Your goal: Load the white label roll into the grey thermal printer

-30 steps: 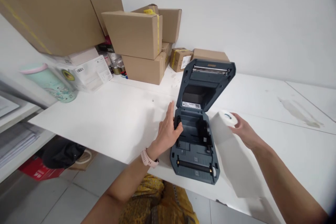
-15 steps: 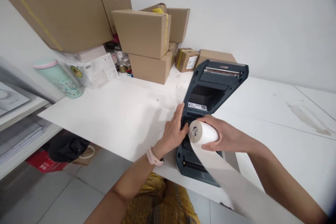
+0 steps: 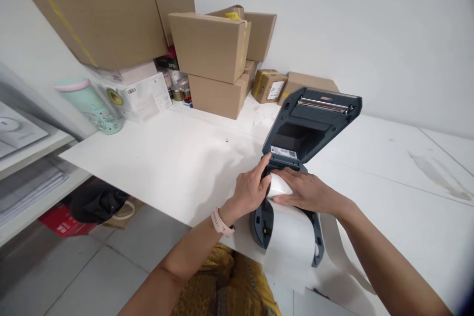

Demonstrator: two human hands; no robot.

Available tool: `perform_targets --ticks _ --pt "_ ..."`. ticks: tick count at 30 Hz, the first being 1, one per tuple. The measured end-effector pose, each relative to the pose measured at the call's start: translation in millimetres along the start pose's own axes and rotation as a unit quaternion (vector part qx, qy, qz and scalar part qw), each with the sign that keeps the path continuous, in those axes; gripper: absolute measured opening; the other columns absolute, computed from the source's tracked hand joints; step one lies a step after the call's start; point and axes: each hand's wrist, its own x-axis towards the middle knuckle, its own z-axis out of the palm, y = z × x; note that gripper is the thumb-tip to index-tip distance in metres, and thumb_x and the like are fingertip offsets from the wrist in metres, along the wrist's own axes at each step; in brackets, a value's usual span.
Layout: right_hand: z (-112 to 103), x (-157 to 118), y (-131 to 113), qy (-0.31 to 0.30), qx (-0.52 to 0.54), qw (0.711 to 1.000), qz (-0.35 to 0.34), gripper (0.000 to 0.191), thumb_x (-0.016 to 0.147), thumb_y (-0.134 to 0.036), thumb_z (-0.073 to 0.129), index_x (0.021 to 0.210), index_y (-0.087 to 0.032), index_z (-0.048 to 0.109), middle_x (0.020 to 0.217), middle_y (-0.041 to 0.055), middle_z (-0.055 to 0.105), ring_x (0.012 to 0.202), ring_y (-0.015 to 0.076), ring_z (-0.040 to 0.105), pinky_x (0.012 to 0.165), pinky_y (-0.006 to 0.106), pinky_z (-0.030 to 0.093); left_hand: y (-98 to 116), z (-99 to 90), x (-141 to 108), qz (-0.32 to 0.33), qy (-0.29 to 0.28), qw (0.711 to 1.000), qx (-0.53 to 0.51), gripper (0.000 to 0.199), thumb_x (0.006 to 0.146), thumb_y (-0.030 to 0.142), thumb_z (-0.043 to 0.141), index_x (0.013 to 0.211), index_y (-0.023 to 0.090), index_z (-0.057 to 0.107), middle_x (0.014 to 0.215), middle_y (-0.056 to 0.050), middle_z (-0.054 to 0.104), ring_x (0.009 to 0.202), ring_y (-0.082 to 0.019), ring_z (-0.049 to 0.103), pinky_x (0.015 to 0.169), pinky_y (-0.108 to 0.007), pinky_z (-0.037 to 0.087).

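A dark label printer (image 3: 318, 131) stands on the white table with its lid raised. The white paper roll (image 3: 278, 186) lies in the printer's lower body, and its loose strip runs over the front edge and down. Over the roll, my right hand (image 3: 305, 190) grips it from the right with bent fingers. My left hand (image 3: 250, 190) is at the printer's left side, fingers apart, its fingertips near the hinge and the thumb close to the roll's left end.
Cardboard boxes (image 3: 207, 47) are stacked at the back left. A mint tumbler (image 3: 91, 106) stands beside a white box (image 3: 142, 96). Shelves with papers (image 3: 33, 192) are at the left. Another paper strip (image 3: 342, 252) lies right of the printer.
The roll has moved down into the printer with my right hand, turning from tilted to lying crosswise. Its strip now hangs over the printer's front. My left hand remains at the printer's side.
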Motion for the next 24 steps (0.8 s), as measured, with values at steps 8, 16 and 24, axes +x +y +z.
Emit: perform_targets --ticks 8,16,24 --pt "-57 -33 -24 0.529 0.087 0.842 -0.065 0.02 0.098 -0.041 0.063 0.107 -0.029 0.075 0.107 0.0043 0.077 0.102 0.0246 0.072 0.096 0.046 0.058 1 1.3 0 -0.002 0.028 1.0 -0.011 0.032 0.104 0.028 0.047 0.124 0.028 0.072 0.147 -0.004 0.065 0.104 -0.023 0.077 0.088 -0.035 0.06" --pt "-119 0 9 0.49 0.168 0.854 0.045 0.067 0.104 -0.066 0.031 0.131 -0.016 0.066 0.133 0.0113 0.07 0.129 0.0284 0.061 0.112 0.051 0.044 3 -1.6 -1 -0.011 0.034 0.999 -0.027 0.031 0.104 0.032 0.048 0.121 0.029 0.074 0.147 -0.004 0.065 0.073 -0.016 0.074 0.075 -0.032 0.061" --pt "-43 -50 -30 0.579 0.146 0.801 -0.042 0.041 0.107 -0.043 0.033 0.132 -0.04 0.067 0.146 -0.0039 0.063 0.143 0.0293 0.052 0.124 0.055 0.039 -9 6.5 -30 -0.072 0.058 0.972 -0.215 0.059 0.104 0.05 0.052 0.157 0.027 0.04 0.163 -0.013 0.045 0.139 -0.03 0.059 0.096 -0.037 0.062"
